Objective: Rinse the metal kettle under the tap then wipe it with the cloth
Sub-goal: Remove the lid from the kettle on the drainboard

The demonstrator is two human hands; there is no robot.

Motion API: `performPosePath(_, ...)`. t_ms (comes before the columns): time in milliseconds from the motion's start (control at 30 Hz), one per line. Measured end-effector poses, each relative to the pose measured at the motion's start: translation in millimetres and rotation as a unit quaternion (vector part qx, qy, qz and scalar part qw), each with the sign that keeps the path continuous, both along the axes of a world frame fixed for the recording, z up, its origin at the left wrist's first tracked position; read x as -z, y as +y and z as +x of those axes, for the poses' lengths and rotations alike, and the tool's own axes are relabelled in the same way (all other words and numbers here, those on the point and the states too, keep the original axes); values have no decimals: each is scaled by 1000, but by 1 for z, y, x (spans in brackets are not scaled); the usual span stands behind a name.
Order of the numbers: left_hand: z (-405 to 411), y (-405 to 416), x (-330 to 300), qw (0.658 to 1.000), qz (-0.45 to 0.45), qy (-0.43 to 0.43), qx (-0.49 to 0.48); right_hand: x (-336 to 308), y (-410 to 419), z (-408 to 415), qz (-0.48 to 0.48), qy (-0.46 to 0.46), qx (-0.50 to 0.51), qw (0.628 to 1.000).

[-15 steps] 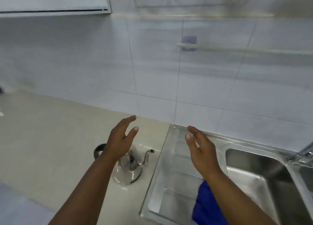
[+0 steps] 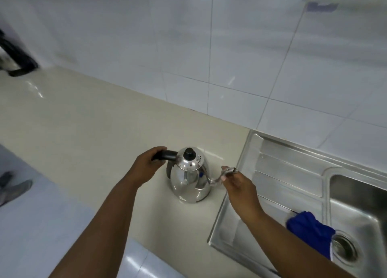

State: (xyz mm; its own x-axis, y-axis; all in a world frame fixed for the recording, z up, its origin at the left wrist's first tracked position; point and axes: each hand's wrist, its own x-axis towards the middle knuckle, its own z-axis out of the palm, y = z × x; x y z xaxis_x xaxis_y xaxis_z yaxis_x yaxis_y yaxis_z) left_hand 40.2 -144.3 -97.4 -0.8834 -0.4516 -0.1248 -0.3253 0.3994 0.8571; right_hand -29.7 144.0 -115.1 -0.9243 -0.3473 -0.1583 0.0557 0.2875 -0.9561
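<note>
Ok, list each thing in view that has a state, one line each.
kettle: upright on the counter, lid on, not yet at the sink.
left hand: closed on the kettle's black handle.
right hand: fingers pinching the spout.
blue cloth: bunched, draped over the edge between drainboard and basin, untouched.
sink basin: no running water seen; tap out of view.
</note>
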Motion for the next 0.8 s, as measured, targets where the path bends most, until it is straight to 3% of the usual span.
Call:
performPosePath(267, -7, 7, -7, 999, -10, 25, 31, -3, 18, -4, -56, 12, 38, 998)
performPosePath(533, -34, 81, -20, 983, -52, 63, 164, -9, 117, 6, -82, -3, 90, 993)
performPosePath(800, -44, 159, 4, 969, -44, 33, 242, 8, 201, 27, -54, -37, 154, 986)
